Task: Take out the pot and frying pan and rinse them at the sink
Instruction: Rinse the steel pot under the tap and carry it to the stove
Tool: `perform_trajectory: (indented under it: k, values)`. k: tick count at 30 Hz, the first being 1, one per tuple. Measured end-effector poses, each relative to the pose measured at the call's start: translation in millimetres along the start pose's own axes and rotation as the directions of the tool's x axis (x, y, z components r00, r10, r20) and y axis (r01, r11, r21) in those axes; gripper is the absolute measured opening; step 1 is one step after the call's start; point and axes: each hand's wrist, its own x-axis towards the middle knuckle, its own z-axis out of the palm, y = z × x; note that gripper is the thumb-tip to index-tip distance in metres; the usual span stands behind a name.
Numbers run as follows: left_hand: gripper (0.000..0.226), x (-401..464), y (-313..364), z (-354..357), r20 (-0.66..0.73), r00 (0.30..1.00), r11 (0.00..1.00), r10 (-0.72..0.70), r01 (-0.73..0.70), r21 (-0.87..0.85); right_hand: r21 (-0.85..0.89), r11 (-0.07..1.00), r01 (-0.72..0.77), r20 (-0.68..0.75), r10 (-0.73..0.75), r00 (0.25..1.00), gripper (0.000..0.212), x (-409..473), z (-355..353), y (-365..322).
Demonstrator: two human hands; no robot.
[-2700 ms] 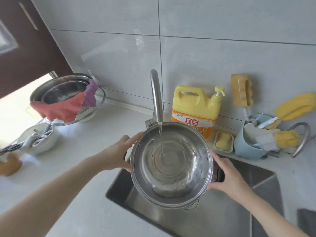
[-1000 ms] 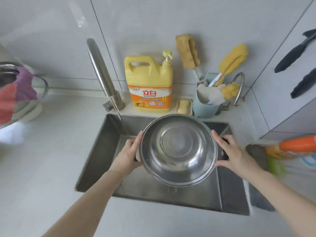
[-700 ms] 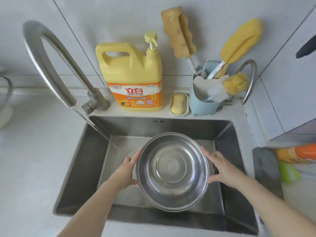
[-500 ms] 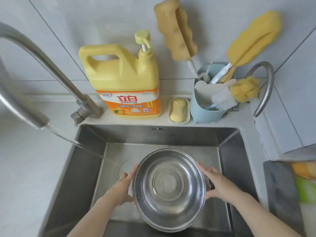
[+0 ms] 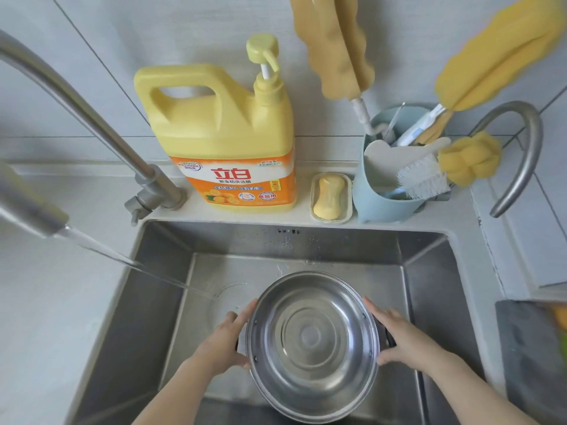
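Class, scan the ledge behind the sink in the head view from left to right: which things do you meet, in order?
faucet base → yellow detergent jug → soap dish → blue utensil holder → curved metal spout

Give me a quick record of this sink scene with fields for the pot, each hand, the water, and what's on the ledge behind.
pot: stainless steel pot, held low inside the sink, opening facing the camera
left hand: left hand grips the pot's left side handle
right hand: right hand grips the pot's right side handle
water: faucet running; stream lands on the sink floor left of the pot, not in it
ledge: yellow detergent jug, soap bar in a dish, blue holder with brushes and sponges
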Motion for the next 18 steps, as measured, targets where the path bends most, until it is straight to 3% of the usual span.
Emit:
perform_trajectory:
  k: [8,12,18]
  values:
    - [0.119,-9,2,2,-0.069,0.998,1.000,0.001,-0.002,-0.014,-0.006,1.000,-0.024,0.004,0.024,1.000,0.118,3,-4,-3]
    - [0.112,-18,4,13,-0.110,0.994,0.999,-0.008,0.003,-0.040,0.007,1.000,-0.012,-0.026,0.012,1.000,0.129,2,7,1]
    - [0.076,-39,4,15,-0.151,0.975,0.985,-0.165,0.155,-0.076,0.002,1.000,0.011,-0.052,-0.011,0.999,0.135,3,13,5]
